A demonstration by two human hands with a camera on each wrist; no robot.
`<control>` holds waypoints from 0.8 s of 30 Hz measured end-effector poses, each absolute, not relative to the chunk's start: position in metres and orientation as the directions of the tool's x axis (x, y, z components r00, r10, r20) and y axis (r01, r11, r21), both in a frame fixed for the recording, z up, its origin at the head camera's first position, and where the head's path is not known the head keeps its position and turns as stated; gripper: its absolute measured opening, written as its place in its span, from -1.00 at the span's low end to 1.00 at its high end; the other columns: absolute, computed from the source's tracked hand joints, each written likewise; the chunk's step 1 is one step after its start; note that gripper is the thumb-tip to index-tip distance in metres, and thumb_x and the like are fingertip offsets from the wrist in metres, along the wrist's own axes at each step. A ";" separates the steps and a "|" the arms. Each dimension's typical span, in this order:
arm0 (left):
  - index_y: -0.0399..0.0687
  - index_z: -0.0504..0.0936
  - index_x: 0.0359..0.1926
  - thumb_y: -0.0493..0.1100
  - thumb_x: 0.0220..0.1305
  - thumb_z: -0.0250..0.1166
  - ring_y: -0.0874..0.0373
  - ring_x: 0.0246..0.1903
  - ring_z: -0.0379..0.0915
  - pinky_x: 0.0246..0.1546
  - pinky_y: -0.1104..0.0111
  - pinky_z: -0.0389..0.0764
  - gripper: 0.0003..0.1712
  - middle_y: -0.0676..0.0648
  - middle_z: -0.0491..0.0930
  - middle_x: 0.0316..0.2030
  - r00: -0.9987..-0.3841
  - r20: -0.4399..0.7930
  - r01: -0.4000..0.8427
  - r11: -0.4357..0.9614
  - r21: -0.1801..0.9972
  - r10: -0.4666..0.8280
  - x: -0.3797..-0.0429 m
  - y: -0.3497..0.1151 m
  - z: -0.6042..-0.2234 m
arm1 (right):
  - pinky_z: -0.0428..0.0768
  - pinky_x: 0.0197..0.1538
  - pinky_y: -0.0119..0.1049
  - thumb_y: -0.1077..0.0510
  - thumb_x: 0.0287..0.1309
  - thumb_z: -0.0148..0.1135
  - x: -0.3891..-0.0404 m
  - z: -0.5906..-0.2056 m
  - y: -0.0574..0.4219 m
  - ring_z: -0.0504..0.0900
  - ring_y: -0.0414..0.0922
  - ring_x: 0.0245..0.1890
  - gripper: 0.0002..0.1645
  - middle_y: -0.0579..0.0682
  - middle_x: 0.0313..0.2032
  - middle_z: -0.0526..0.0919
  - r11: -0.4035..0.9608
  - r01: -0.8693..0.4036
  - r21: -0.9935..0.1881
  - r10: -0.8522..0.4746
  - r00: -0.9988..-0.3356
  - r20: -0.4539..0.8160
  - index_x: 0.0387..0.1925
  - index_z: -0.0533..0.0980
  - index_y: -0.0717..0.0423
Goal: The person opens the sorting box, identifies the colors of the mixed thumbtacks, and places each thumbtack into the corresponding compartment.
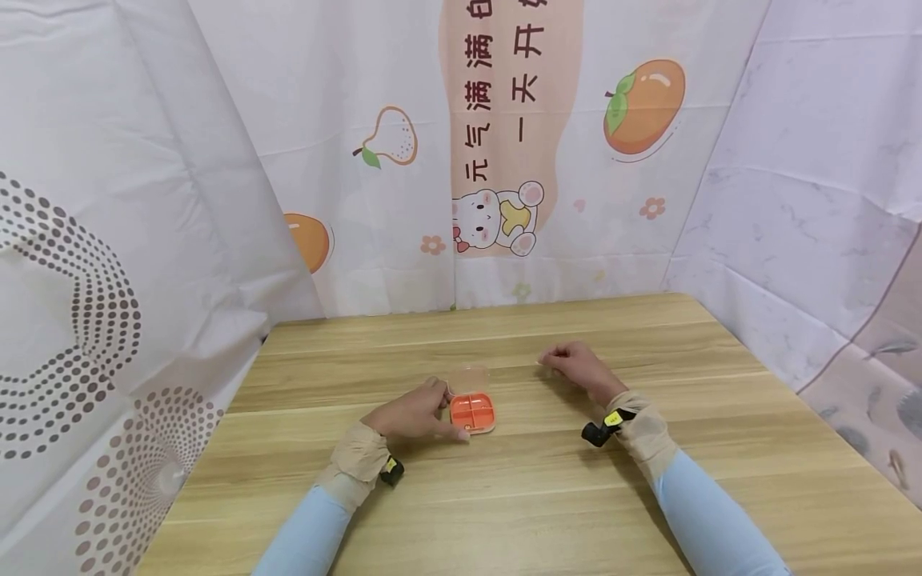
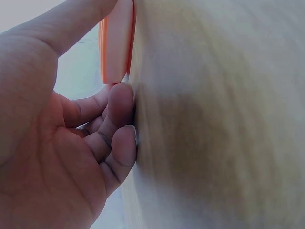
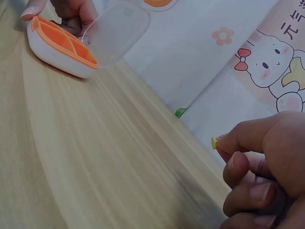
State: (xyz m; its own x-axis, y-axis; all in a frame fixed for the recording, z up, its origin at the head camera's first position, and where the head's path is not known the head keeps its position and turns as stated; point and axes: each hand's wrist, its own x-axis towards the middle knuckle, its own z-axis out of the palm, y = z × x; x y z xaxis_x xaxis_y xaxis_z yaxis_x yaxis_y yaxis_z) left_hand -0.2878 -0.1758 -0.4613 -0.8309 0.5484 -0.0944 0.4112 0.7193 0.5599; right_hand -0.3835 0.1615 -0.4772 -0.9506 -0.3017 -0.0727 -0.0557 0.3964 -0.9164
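A small pill box (image 1: 472, 413) with orange compartments, a white body and a raised clear lid (image 3: 116, 33) rests on the table. My left hand (image 1: 414, 412) grips it from the left side, thumb at the near corner and fingers toward the far one. In the left wrist view, the box's white side (image 2: 118, 43) shows between thumb and fingertips. A small yellowish spot shows in the near left compartment. Off to the right, above the table, my right hand (image 1: 579, 370) pinches a tiny yellow disc-shaped piece (image 3: 214, 143) between thumb and index finger, its kind too small to tell.
The wood-grain table (image 1: 461, 512) extends around both hands. A white printed curtain (image 1: 374, 224) hangs along its far edge, with more cloth on the left (image 1: 166, 240) and right (image 1: 792, 200) sides.
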 end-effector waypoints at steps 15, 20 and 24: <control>-0.11 0.37 0.03 0.39 -0.03 0.40 0.14 -0.18 0.31 -0.19 0.37 0.44 -0.16 -0.04 0.37 -0.12 -0.832 -0.095 0.412 0.722 0.556 0.547 -0.289 -0.176 -0.463 | 0.27 -0.57 -0.34 -0.04 0.32 0.20 -0.374 -0.477 0.149 0.26 -0.21 -0.67 -0.67 0.07 -0.48 0.52 0.460 -0.138 -0.877 -0.429 -0.899 -0.084 -0.08 0.63 0.10; -0.11 0.37 0.04 0.40 -0.03 0.39 0.14 -0.18 0.31 -0.19 0.36 0.44 -0.15 -0.04 0.37 -0.12 -0.831 -0.096 0.412 0.722 0.556 0.549 -0.289 -0.176 -0.462 | 0.24 -0.58 -0.34 -0.05 0.32 0.20 -0.374 -0.477 0.147 0.24 -0.20 -0.67 -0.63 0.09 -0.48 0.52 0.422 -0.144 -0.895 -0.481 -0.872 -0.087 -0.05 0.62 0.13; -0.12 0.37 0.04 0.39 -0.02 0.39 0.14 -0.18 0.30 -0.17 0.37 0.43 -0.15 -0.04 0.36 -0.11 -0.830 -0.096 0.416 0.724 0.550 0.550 -0.290 -0.176 -0.463 | 0.25 -0.57 -0.33 -0.03 0.33 0.20 -0.373 -0.477 0.144 0.24 -0.19 -0.66 -0.65 0.11 -0.48 0.51 0.405 -0.145 -0.903 -0.497 -0.863 -0.084 -0.07 0.62 0.15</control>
